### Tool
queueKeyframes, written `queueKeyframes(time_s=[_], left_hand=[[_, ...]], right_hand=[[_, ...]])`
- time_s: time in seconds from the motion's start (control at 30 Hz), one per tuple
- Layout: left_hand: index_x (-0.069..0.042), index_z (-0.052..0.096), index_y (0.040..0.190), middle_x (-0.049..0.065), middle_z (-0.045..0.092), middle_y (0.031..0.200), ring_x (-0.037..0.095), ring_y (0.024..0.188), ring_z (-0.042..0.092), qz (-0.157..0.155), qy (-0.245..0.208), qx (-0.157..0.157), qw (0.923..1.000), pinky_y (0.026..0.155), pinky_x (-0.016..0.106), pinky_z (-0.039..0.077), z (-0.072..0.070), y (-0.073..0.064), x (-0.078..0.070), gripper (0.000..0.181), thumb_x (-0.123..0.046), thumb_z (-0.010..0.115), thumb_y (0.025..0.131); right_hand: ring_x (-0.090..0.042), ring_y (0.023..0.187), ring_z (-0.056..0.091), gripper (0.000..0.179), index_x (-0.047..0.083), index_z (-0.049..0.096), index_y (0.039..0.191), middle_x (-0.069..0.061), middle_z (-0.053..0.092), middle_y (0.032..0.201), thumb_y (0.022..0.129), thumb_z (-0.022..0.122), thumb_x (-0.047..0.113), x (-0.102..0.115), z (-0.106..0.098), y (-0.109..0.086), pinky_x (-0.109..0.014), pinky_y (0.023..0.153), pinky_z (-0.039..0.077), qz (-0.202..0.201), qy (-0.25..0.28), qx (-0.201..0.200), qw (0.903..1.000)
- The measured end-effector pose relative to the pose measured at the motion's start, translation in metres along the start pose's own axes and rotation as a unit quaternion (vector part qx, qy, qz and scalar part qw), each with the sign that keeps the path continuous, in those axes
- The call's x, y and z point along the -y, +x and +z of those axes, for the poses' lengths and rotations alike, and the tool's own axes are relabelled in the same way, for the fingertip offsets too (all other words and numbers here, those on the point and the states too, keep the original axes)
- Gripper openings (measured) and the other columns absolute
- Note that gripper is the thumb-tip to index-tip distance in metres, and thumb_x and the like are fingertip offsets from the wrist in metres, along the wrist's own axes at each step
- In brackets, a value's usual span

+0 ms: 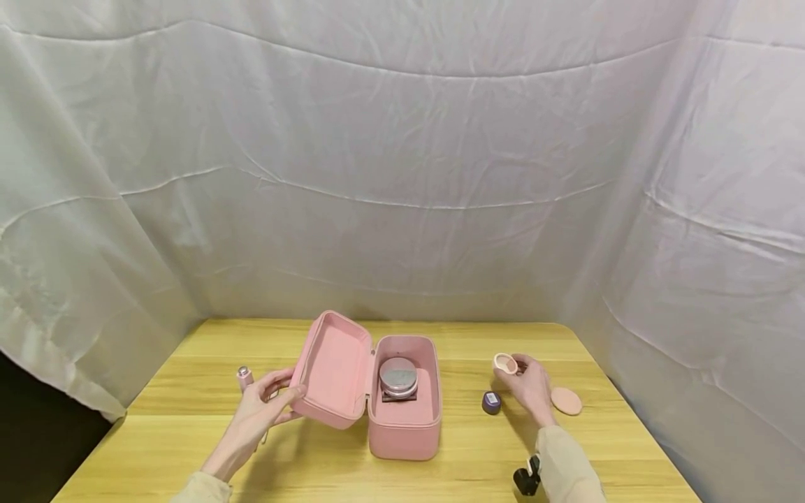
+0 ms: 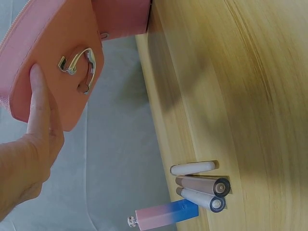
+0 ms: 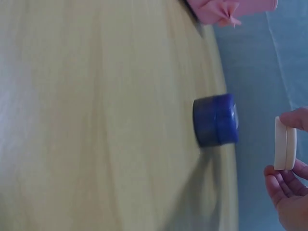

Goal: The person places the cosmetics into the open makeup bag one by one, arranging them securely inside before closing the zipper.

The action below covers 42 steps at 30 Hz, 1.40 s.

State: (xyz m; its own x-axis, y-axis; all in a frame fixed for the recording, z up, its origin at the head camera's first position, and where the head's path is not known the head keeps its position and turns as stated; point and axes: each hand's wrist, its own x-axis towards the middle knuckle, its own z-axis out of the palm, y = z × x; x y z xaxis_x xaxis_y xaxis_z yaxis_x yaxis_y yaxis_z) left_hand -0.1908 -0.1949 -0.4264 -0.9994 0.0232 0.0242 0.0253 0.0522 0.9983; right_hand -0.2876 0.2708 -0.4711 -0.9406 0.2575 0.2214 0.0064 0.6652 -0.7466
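A pink cosmetic case (image 1: 405,441) stands on the table with its lid (image 1: 333,370) swung out to the left. My left hand (image 1: 267,398) grips the lid's outer edge, thumb at the rim and fingers behind. A metal handle (image 2: 79,67) shows on the lid's outside in the left wrist view. Inside the case a round silvery compact (image 1: 398,375) lies over a dark flat item. My right hand (image 1: 531,386) pinches a small round cream-coloured compact (image 3: 284,144) by its edge, raised over the table. Nearby stands a purple-blue jar (image 3: 214,120).
A round pink pad (image 1: 567,401) lies right of my right hand. Near that sleeve is a small black object (image 1: 527,480). Left of the lid are a pink-and-blue tube (image 2: 168,214) and several slim cosmetic tubes (image 2: 204,185). Pale curtains (image 1: 402,175) hang behind the wooden table.
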Motion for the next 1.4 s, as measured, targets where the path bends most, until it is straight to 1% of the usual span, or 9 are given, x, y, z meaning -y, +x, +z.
queueKeyframes(time_s=[0.27, 0.37, 0.43, 0.5, 0.67, 0.73, 1.07, 1.4], left_hand=[[0.008, 0.039, 0.146, 0.021, 0.052, 0.135, 0.009, 0.100, 0.067, -0.003, 0.002, -0.001, 1.0000, 0.089, 0.030, 0.062, 0.000, 0.001, 0.000, 0.059, -0.014, 0.064, 0.098], [0.008, 0.038, 0.147, 0.022, 0.052, 0.135, 0.009, 0.101, 0.067, -0.001, 0.003, 0.002, 1.0000, 0.089, 0.030, 0.062, 0.000, 0.000, 0.000, 0.059, -0.014, 0.063, 0.098], [0.008, 0.038, 0.147, 0.022, 0.051, 0.135, 0.009, 0.101, 0.067, 0.000, 0.004, 0.003, 1.0000, 0.089, 0.030, 0.062, 0.000, 0.000, 0.000, 0.059, -0.014, 0.063, 0.098], [0.008, 0.038, 0.146, 0.022, 0.051, 0.135, 0.009, 0.101, 0.067, -0.001, 0.003, 0.002, 1.0000, 0.089, 0.030, 0.062, 0.000, 0.000, -0.001, 0.059, -0.014, 0.064, 0.098], [0.008, 0.039, 0.146, 0.022, 0.052, 0.135, 0.009, 0.099, 0.067, -0.004, 0.004, -0.002, 1.0000, 0.088, 0.029, 0.062, 0.001, 0.000, -0.001, 0.059, -0.013, 0.064, 0.097], [0.008, 0.039, 0.146, 0.022, 0.052, 0.135, 0.008, 0.100, 0.067, -0.003, 0.005, -0.001, 1.0000, 0.088, 0.029, 0.062, 0.000, 0.000, -0.001, 0.059, -0.014, 0.064, 0.097], [0.008, 0.039, 0.147, 0.022, 0.052, 0.134, 0.007, 0.101, 0.066, 0.002, 0.009, 0.008, 0.9999, 0.089, 0.030, 0.062, 0.000, 0.000, -0.001, 0.059, -0.015, 0.063, 0.098], [0.008, 0.038, 0.147, 0.023, 0.051, 0.136, 0.008, 0.099, 0.067, -0.003, 0.006, 0.002, 1.0000, 0.088, 0.029, 0.063, 0.000, 0.000, -0.002, 0.059, -0.014, 0.064, 0.098]], right_hand=[[-0.035, 0.102, 0.068, 0.053, -0.007, 0.063, 0.122, -0.028, 0.069, 0.114, 0.081, 0.081, 0.021, 0.021, 0.005, 0.001, -0.030, 0.084, 0.057, -0.028, 0.032, 0.007, 0.9991], [-0.034, 0.103, 0.068, 0.051, -0.005, 0.064, 0.121, -0.025, 0.070, 0.113, 0.080, 0.081, 0.019, 0.029, 0.007, 0.001, -0.025, 0.083, 0.055, -0.032, 0.037, 0.010, 0.9988], [-0.034, 0.102, 0.068, 0.050, -0.005, 0.065, 0.120, -0.025, 0.071, 0.111, 0.079, 0.082, 0.018, 0.035, 0.009, 0.001, -0.023, 0.083, 0.055, -0.040, 0.039, 0.009, 0.9984], [-0.034, 0.102, 0.068, 0.049, -0.005, 0.066, 0.118, -0.024, 0.071, 0.111, 0.078, 0.082, 0.018, 0.042, 0.010, 0.001, -0.026, 0.085, 0.056, -0.048, 0.040, 0.007, 0.9980], [-0.034, 0.104, 0.068, 0.051, -0.005, 0.065, 0.120, -0.024, 0.071, 0.113, 0.078, 0.083, 0.017, 0.056, 0.013, 0.000, -0.040, 0.093, 0.058, -0.067, 0.045, 0.012, 0.9966], [-0.034, 0.105, 0.068, 0.051, -0.005, 0.065, 0.121, -0.024, 0.071, 0.113, 0.078, 0.083, 0.016, 0.060, 0.014, -0.001, -0.043, 0.095, 0.057, -0.074, 0.049, 0.014, 0.9959], [-0.032, 0.101, 0.068, 0.047, -0.005, 0.067, 0.117, -0.022, 0.072, 0.109, 0.077, 0.084, 0.014, 0.079, 0.019, -0.001, -0.045, 0.094, 0.057, -0.110, 0.059, 0.022, 0.9919], [-0.033, 0.098, 0.068, 0.046, -0.007, 0.067, 0.113, -0.022, 0.071, 0.105, 0.074, 0.085, 0.011, 0.100, 0.025, -0.003, -0.046, 0.091, 0.059, -0.155, 0.051, 0.022, 0.9864]])
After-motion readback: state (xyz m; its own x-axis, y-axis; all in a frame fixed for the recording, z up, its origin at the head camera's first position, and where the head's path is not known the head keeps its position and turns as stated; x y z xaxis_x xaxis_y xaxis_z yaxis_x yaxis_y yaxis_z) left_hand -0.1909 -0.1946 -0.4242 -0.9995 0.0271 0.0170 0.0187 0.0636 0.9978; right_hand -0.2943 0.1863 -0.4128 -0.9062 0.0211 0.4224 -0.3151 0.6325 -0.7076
